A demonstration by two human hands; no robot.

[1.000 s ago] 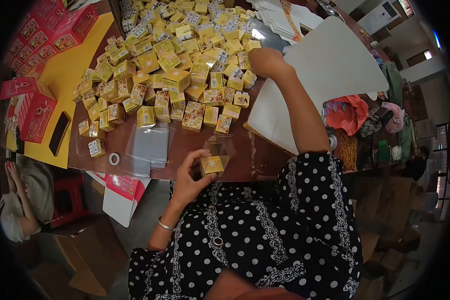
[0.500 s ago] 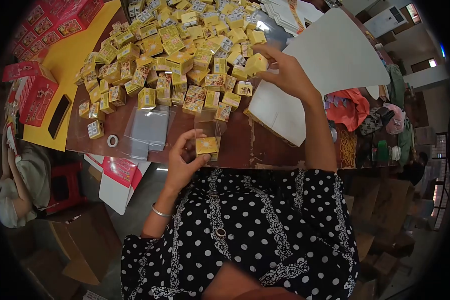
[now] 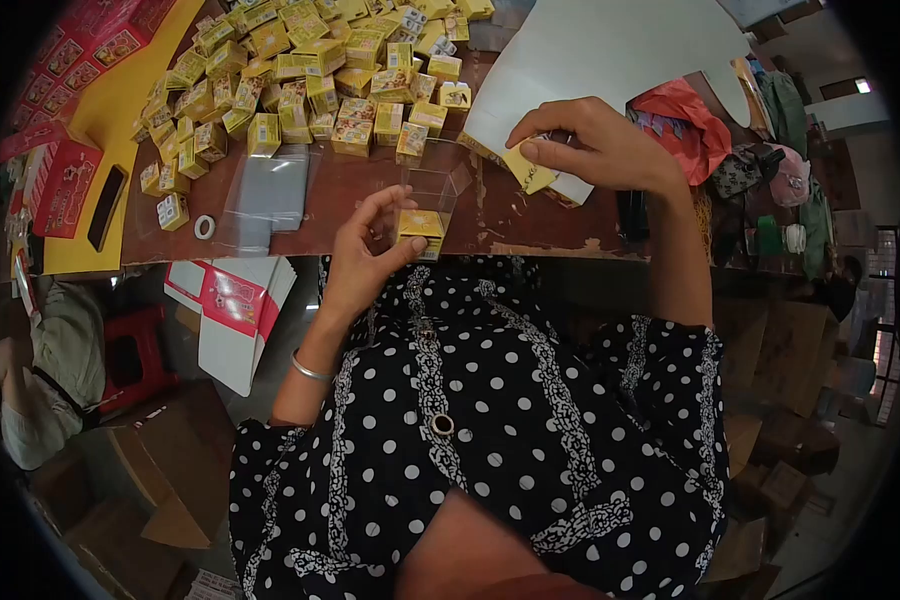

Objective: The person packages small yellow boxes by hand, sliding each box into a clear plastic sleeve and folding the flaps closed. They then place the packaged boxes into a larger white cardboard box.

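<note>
While the left hand (image 3: 362,248) grips what looks like a clear case (image 3: 432,186) around 1 yellow box (image 3: 422,224), the right hand (image 3: 600,148), well apart, pinches another box (image 3: 528,173).

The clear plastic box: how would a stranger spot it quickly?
Start at the brown table, along the edge nearest the person in the polka-dot top. There the left hand holds the clear plastic box, with a yellow carton inside its lower part. Its see-through walls set it apart from the printed yellow cartons heaped beyond.
</note>
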